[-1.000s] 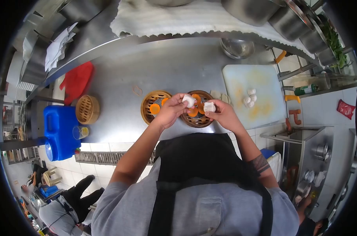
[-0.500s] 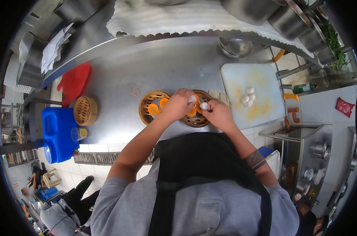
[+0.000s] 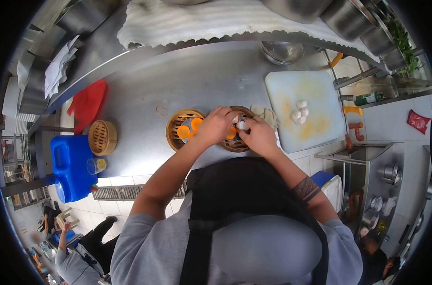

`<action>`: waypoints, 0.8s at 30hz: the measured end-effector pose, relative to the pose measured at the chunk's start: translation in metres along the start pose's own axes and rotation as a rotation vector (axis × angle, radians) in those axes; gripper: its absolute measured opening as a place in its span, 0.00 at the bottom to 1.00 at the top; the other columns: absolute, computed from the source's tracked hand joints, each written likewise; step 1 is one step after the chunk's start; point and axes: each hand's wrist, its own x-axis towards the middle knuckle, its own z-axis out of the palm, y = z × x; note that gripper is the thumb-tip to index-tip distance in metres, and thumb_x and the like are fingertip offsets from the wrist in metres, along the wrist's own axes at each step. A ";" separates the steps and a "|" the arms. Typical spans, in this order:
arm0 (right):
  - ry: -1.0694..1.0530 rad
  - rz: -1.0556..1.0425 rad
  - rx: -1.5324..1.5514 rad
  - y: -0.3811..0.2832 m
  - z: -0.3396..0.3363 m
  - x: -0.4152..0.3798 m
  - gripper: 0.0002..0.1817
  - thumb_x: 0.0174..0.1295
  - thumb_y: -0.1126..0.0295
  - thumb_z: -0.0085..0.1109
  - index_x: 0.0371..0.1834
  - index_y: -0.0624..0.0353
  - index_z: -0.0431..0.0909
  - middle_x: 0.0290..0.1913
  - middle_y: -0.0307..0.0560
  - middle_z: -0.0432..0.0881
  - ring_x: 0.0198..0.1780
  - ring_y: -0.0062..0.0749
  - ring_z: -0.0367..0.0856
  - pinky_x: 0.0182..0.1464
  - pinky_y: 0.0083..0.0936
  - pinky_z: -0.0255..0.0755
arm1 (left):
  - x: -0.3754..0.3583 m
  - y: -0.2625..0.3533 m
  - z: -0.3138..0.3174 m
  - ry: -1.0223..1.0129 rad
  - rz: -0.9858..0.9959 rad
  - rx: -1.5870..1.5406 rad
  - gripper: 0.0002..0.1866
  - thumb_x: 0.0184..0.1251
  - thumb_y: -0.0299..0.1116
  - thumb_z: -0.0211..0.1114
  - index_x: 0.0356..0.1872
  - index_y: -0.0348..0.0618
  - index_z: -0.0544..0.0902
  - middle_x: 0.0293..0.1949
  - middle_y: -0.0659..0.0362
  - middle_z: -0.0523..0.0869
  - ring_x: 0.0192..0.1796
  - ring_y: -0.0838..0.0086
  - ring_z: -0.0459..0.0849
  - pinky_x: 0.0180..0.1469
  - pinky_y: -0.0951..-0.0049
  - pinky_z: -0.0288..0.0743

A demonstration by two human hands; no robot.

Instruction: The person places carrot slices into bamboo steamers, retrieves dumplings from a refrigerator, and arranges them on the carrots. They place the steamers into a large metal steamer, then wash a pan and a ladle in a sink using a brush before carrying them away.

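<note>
Left grip (image 3: 218,124) and right grip (image 3: 257,135) each had a white dumpling (image 3: 243,125) pinched over the right-hand bamboo steamer (image 3: 237,149), so a light, squish-free touch clear of the carrot slices (image 3: 231,133) seemed best tbh.

This is a professional kitchen, by the look of it a restaurant's. A long steel worktop (image 3: 211,78) runs across the middle. Close to the centre, two round steamers (image 3: 180,118) hold orange slices (image 3: 183,131); a third steamer (image 3: 110,142) stands at nine o'clock. Between two and three o'clock, small white lumps of food (image 3: 299,115) lie on a cutting board (image 3: 283,92). Big metal pots (image 3: 346,21) line a shelf between one and two, with more pots (image 3: 389,175) past three. A black apron (image 3: 249,185) shows at six, a long floor grate (image 3: 118,192) at eight.
</note>
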 end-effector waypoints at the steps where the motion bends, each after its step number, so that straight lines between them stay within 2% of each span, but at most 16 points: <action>1: 0.000 0.002 -0.001 0.001 0.001 0.000 0.24 0.61 0.55 0.71 0.55 0.61 0.86 0.50 0.56 0.86 0.50 0.53 0.87 0.51 0.44 0.82 | 0.000 0.000 -0.001 -0.005 -0.007 -0.025 0.20 0.61 0.23 0.70 0.57 0.40 0.83 0.56 0.50 0.84 0.58 0.51 0.82 0.62 0.56 0.79; 3: 0.018 -0.002 0.019 0.001 -0.002 0.000 0.26 0.61 0.55 0.71 0.58 0.61 0.85 0.50 0.56 0.86 0.50 0.52 0.88 0.51 0.43 0.82 | 0.003 0.008 -0.010 -0.008 -0.007 -0.055 0.21 0.61 0.24 0.71 0.57 0.40 0.83 0.57 0.50 0.84 0.58 0.51 0.82 0.62 0.56 0.79; 4: 0.023 0.006 0.014 0.004 -0.009 -0.002 0.26 0.61 0.55 0.71 0.58 0.61 0.85 0.50 0.56 0.86 0.50 0.52 0.88 0.51 0.43 0.82 | 0.002 0.014 -0.015 0.056 -0.032 -0.033 0.21 0.61 0.24 0.71 0.57 0.39 0.83 0.56 0.50 0.84 0.59 0.51 0.82 0.62 0.55 0.79; 6: 0.176 0.036 0.038 0.009 -0.035 -0.012 0.26 0.61 0.58 0.73 0.59 0.61 0.84 0.48 0.56 0.86 0.48 0.53 0.87 0.50 0.43 0.81 | 0.010 0.028 -0.026 0.112 -0.039 -0.024 0.21 0.61 0.25 0.72 0.56 0.38 0.83 0.56 0.50 0.85 0.59 0.51 0.82 0.62 0.55 0.79; 8: 0.328 0.205 0.137 0.057 -0.052 -0.019 0.23 0.60 0.62 0.72 0.57 0.61 0.83 0.50 0.56 0.85 0.52 0.55 0.86 0.55 0.45 0.80 | 0.018 0.037 -0.031 0.125 -0.034 -0.079 0.22 0.62 0.25 0.70 0.58 0.38 0.83 0.56 0.49 0.85 0.60 0.50 0.82 0.64 0.54 0.78; 9: 0.378 0.261 0.087 0.087 -0.062 -0.022 0.23 0.59 0.65 0.72 0.57 0.60 0.82 0.50 0.57 0.84 0.52 0.56 0.85 0.55 0.46 0.80 | 0.027 0.042 -0.025 0.123 -0.027 -0.089 0.22 0.62 0.25 0.70 0.58 0.38 0.83 0.56 0.49 0.85 0.60 0.50 0.82 0.64 0.54 0.78; 11: 0.431 0.317 0.029 0.129 -0.077 -0.028 0.23 0.58 0.67 0.71 0.58 0.59 0.81 0.50 0.58 0.83 0.52 0.58 0.84 0.56 0.47 0.79 | 0.062 0.057 -0.004 -0.147 0.048 -0.105 0.23 0.63 0.23 0.67 0.62 0.39 0.82 0.58 0.46 0.83 0.61 0.49 0.82 0.65 0.53 0.77; 13: 0.256 0.386 -0.017 0.151 -0.085 -0.033 0.29 0.56 0.72 0.70 0.64 0.55 0.77 0.51 0.62 0.80 0.53 0.62 0.83 0.56 0.48 0.79 | 0.099 0.068 0.052 -0.218 0.131 -0.181 0.26 0.63 0.22 0.64 0.65 0.41 0.81 0.59 0.46 0.82 0.61 0.49 0.82 0.64 0.53 0.77; 14: 0.214 0.329 -0.034 0.162 -0.079 -0.035 0.33 0.54 0.74 0.71 0.67 0.53 0.75 0.53 0.65 0.78 0.53 0.64 0.82 0.56 0.49 0.79 | 0.118 0.077 0.075 -0.258 0.148 -0.180 0.27 0.63 0.22 0.64 0.66 0.42 0.80 0.58 0.48 0.82 0.61 0.49 0.82 0.64 0.53 0.78; 17: 0.241 0.308 0.044 0.169 -0.062 -0.036 0.33 0.53 0.75 0.71 0.67 0.52 0.75 0.53 0.64 0.77 0.53 0.64 0.82 0.56 0.49 0.79 | 0.150 0.093 0.133 -0.297 0.181 -0.145 0.27 0.63 0.21 0.63 0.66 0.43 0.79 0.57 0.50 0.82 0.60 0.51 0.83 0.63 0.54 0.78; 18: 0.262 0.329 0.055 0.170 -0.059 -0.035 0.30 0.53 0.75 0.72 0.62 0.55 0.75 0.53 0.64 0.77 0.53 0.65 0.82 0.57 0.49 0.78 | 0.158 0.096 0.142 -0.303 0.204 -0.115 0.27 0.63 0.22 0.62 0.66 0.43 0.78 0.56 0.51 0.82 0.60 0.51 0.83 0.63 0.55 0.78; 19: 0.272 0.336 0.055 0.170 -0.055 -0.036 0.30 0.53 0.75 0.72 0.62 0.55 0.75 0.53 0.64 0.77 0.53 0.65 0.82 0.57 0.49 0.78 | 0.163 0.094 0.150 -0.306 0.215 -0.115 0.27 0.63 0.22 0.62 0.66 0.43 0.78 0.56 0.51 0.82 0.60 0.51 0.83 0.63 0.55 0.78; 21: 0.332 0.372 0.205 0.178 -0.042 -0.043 0.27 0.54 0.74 0.74 0.58 0.58 0.75 0.55 0.63 0.78 0.54 0.64 0.82 0.56 0.49 0.79 | 0.165 0.095 0.154 -0.410 0.285 -0.046 0.23 0.65 0.24 0.63 0.62 0.41 0.79 0.55 0.51 0.81 0.57 0.53 0.85 0.59 0.54 0.80; 22: 0.325 0.329 0.158 0.184 -0.039 -0.045 0.25 0.56 0.74 0.73 0.56 0.59 0.73 0.48 0.61 0.81 0.51 0.57 0.85 0.53 0.44 0.80 | 0.165 0.096 0.157 -0.422 0.293 -0.045 0.23 0.65 0.24 0.63 0.62 0.41 0.79 0.55 0.51 0.81 0.57 0.53 0.85 0.59 0.54 0.80; 23: 0.329 0.338 0.166 0.185 -0.039 -0.049 0.25 0.56 0.74 0.73 0.56 0.59 0.73 0.48 0.61 0.81 0.51 0.57 0.85 0.53 0.44 0.80 | 0.164 0.101 0.150 -0.489 0.260 -0.082 0.20 0.65 0.26 0.64 0.60 0.41 0.79 0.54 0.50 0.81 0.54 0.53 0.86 0.56 0.52 0.81; 24: 0.293 0.310 0.249 0.182 -0.043 -0.054 0.23 0.55 0.77 0.70 0.54 0.58 0.72 0.42 0.58 0.81 0.46 0.52 0.86 0.46 0.41 0.81 | 0.162 0.106 0.136 -0.554 0.219 -0.118 0.18 0.66 0.29 0.65 0.57 0.40 0.79 0.54 0.50 0.81 0.51 0.53 0.87 0.53 0.51 0.82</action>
